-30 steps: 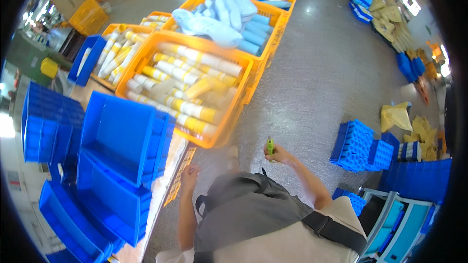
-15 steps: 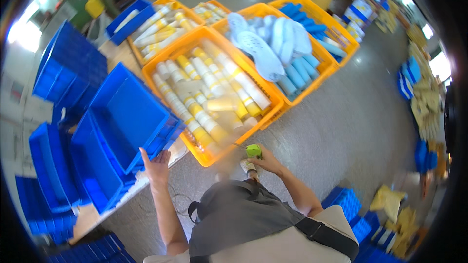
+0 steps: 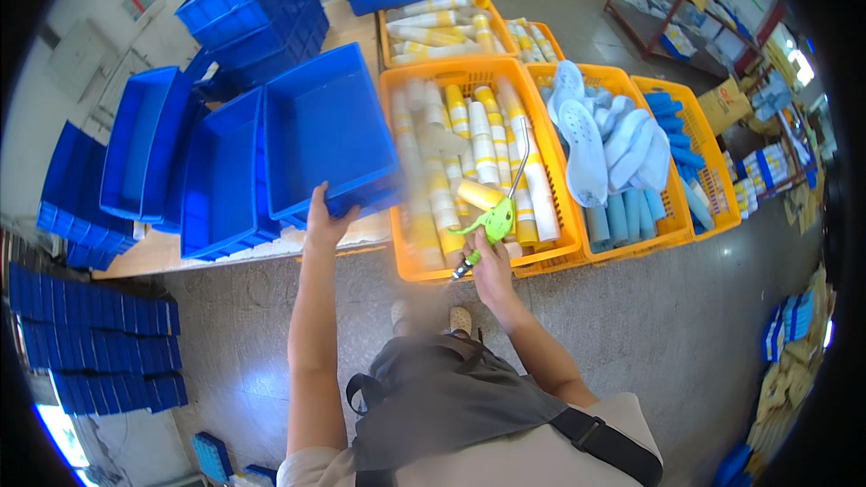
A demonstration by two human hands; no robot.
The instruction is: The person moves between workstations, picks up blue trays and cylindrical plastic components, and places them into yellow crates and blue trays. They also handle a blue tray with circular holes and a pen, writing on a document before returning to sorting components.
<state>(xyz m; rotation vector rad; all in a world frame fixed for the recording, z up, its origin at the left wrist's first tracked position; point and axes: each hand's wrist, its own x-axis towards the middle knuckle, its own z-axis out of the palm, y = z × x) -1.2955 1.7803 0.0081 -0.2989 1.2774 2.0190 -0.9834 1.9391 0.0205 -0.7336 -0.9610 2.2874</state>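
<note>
Two hands, well apart. Left hand (image 3: 330,224) is at the front edge of the blue bin (image 3: 329,126), around its middle, thumb and fingers spread; looks like contact, but cannot tell if it grips. Bin sits at the front edge of the table (image 3: 144,257), toward the right end, just beside the orange crate (image 3: 557,252). It lies straight ahead of the left hand, clearly the nearer one; long axis seems to run away from the person. Right hand (image 3: 492,269) is wrapped round a green blow gun (image 3: 496,219), over the crate's near edge. Gun lies diagonally: thin bent nozzle (image 3: 520,167) points away and rightward above yellow-and-white rolls (image 3: 483,144), butt end back toward the left. From the right hand, bin is left and ahead, past the crate's left edge.
</note>
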